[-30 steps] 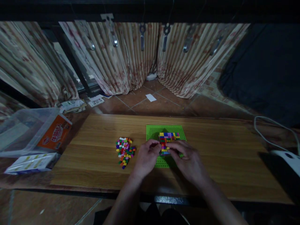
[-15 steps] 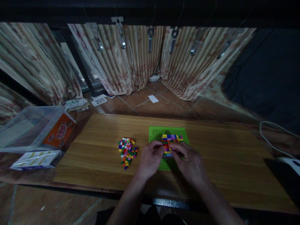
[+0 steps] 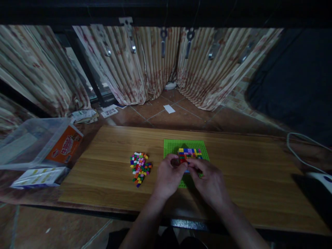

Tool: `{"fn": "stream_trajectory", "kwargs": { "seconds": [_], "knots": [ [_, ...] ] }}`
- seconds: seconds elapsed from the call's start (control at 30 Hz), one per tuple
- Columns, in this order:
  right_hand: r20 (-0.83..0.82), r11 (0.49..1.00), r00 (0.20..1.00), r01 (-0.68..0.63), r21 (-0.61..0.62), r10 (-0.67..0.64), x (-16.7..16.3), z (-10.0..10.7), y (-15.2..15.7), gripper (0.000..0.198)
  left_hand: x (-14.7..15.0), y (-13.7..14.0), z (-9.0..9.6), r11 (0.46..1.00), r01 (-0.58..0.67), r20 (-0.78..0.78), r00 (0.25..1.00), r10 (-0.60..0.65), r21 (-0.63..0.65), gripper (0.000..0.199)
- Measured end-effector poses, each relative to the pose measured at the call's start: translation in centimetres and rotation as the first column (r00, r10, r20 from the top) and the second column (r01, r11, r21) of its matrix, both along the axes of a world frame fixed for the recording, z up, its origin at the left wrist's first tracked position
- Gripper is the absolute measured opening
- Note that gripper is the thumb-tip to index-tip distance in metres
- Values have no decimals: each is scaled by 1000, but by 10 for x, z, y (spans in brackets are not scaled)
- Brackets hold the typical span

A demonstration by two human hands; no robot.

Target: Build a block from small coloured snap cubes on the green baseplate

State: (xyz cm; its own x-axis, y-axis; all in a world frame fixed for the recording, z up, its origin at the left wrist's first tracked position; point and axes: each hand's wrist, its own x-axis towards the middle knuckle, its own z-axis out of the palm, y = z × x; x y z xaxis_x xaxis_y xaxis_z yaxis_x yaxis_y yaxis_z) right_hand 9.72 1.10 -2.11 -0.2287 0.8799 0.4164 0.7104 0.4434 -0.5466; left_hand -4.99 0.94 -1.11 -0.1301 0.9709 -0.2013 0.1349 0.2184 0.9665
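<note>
On a wood-grain tabletop (image 3: 246, 166), seen from the head camera: green studded baseplate (image 3: 169, 147) straight ahead of the body, probably for both hands to meet over it comfortably; on it, a low block of multicoloured bricks (image 3: 190, 151), near side partly hidden behind fingers; left hand (image 3: 168, 178) curled at the block's near left, thumb and forefinger slightly parted, perhaps for steadying; right hand (image 3: 211, 178) opposite, fingertips drawn close in a pinch, as if for fine placement; impossible to be sure whether either grips a brick; to the left, well apart from the baseplate, loose bricks (image 3: 140, 166) spread in a patch, likely for easy picking; beyond the table's left end, a clear plastic box (image 3: 33, 152).
</note>
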Motion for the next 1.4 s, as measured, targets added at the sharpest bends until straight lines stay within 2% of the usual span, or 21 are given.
{"fn": "stream_trajectory", "kwargs": {
  "seconds": [0.17, 0.57, 0.7, 0.87, 1.0, 1.1, 1.2, 1.3, 1.4],
  "knots": [
    [-9, 1000, 1000, -6, 8, 6, 0, 1, -1, 20, 7, 2, -2, 998, -52, -42, 998, 51, -26, 27],
    [-60, 999, 998, -29, -25, 27, 5, -2, -1, 20, 14, 4, -6, 990, -137, 58, 988, 140, -44, 26],
    [-88, 1000, 996, -12, 2, 12, 5, -1, -2, 20, 16, 3, -7, 990, -141, 54, 989, 141, -10, 26],
    [-203, 991, 974, 116, 63, -101, -1, 8, -7, 15, 15, -4, -6, 994, -111, 132, 985, 109, 9, 34],
    [-252, 987, 967, 78, 140, -40, -20, 15, -16, 10, 2, -7, 0, 982, -181, 163, 972, 170, 55, 27],
    [-224, 987, 969, -69, 147, 101, -41, 15, -23, 13, -18, -5, 5, 937, -341, 274, 910, 312, 68, 17],
    [-213, 977, 955, -192, 97, 209, -64, 10, -23, 18, -40, -2, 10, 867, -497, 451, 778, 437, 18, 16],
    [-199, 977, 957, -211, 17, 211, -85, 5, -18, 19, -60, -2, 15, 799, -600, 576, 640, 508, -39, 21],
    [-181, 981, 967, -189, -48, 177, -104, 0, -9, 21, -77, -5, 19, 753, -654, 639, 553, 535, -65, 22]
  ]
}}
